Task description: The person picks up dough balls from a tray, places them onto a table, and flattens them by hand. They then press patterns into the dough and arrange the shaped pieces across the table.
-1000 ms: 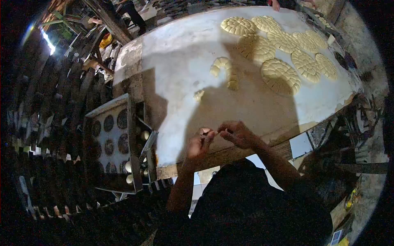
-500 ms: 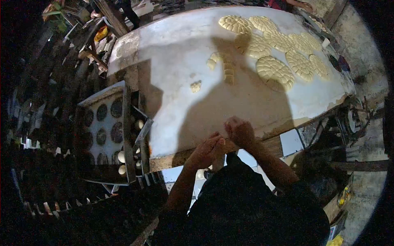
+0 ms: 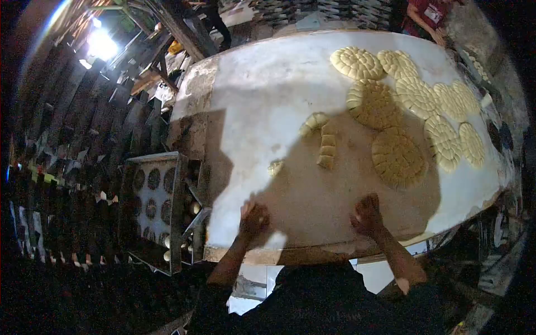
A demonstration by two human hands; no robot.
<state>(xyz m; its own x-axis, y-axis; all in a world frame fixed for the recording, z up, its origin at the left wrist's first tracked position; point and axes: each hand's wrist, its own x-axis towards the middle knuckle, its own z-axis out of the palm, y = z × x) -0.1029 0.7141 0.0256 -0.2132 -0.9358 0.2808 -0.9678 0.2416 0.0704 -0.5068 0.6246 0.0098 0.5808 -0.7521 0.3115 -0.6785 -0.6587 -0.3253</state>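
My left hand is over the near left part of the pale table, its fingers curled in. Farther right, above the shaded surface, my right hand is also curled closed. Any contents of either hand are hidden. Beyond my left hand lies a small lump of dough. A curved dough piece and a straight, scored strip of dough lie farther off. The nearest segmented dough round sits beyond my right hand, in my shadow.
More segmented dough rounds cover the far right of the table. Left of the table stands a metal-edged tray with dark round marks, with pale round pieces beside it. Another person in a red top is at the far right edge.
My hands were close together at the near edge; they have moved apart and forward over the table. The view has tilted up, showing more of the other person and a bright light.
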